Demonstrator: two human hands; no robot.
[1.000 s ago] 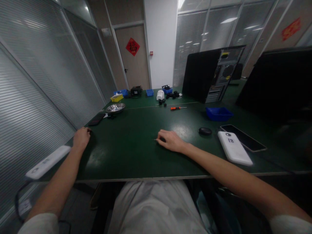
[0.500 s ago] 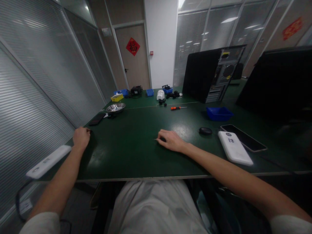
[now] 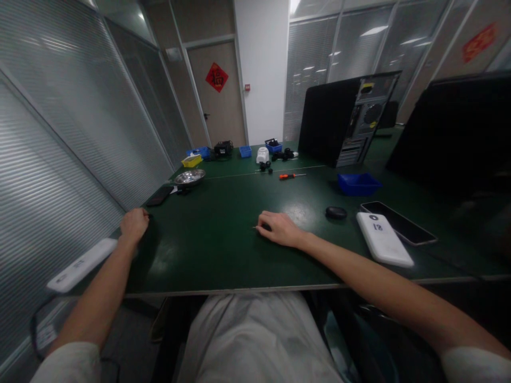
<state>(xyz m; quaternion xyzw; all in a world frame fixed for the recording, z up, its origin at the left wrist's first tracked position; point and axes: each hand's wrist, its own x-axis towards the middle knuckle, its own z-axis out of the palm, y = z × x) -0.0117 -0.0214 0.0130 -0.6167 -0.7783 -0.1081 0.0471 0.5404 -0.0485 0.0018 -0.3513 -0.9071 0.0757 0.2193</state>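
My right hand [image 3: 277, 229] rests on the green table [image 3: 215, 213], thumb and forefinger pinched together. From the pinch a tiny, thin, pale piece [image 3: 254, 227] pokes out to the left; its kind is too small to tell. At the table's left edge, my left hand [image 3: 134, 224] is closed with the fingers curled. A small dark spot shows at its fingertips, but what they hold, if anything, I cannot make out. Beyond it lies a dark phone [image 3: 159, 196], and nearer me a white power strip [image 3: 82, 265] lies along the edge.
Right of my right hand are a black mouse [image 3: 336, 213], a white power bank [image 3: 384, 239], a phone [image 3: 399, 223] and a blue tray [image 3: 358, 184]. Farther back are an orange screwdriver [image 3: 287, 176], a metal bowl [image 3: 190, 177], a yellow tray [image 3: 191, 161] and a computer case [image 3: 331, 125].
Both hands keep almost the same place and pose. The whole view has shifted very slightly.
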